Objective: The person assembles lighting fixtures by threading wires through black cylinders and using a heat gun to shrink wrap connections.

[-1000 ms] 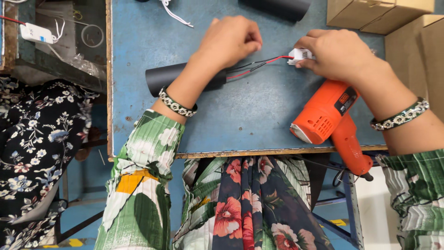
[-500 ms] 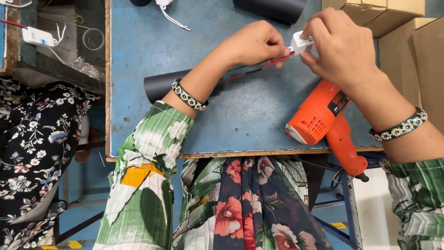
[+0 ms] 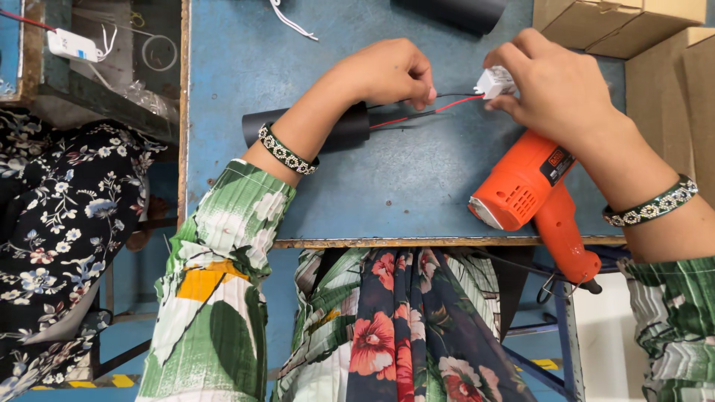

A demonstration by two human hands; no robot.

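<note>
The blue workbench (image 3: pixel 246 67) carries everything. Cardboard boxes (image 3: pixel 618 22) fill its far right corner. An orange heat gun (image 3: pixel 525 182) lies at the near edge, its handle overhanging. A black tube (image 3: pixel 339 126) lies mid-surface under the left wrist. The right hand (image 3: pixel 555 85) pinches a small white connector block (image 3: pixel 495 80). The left hand (image 3: pixel 391 71) pinches the red and black wires (image 3: pixel 432 110) running from tube to block.
</note>
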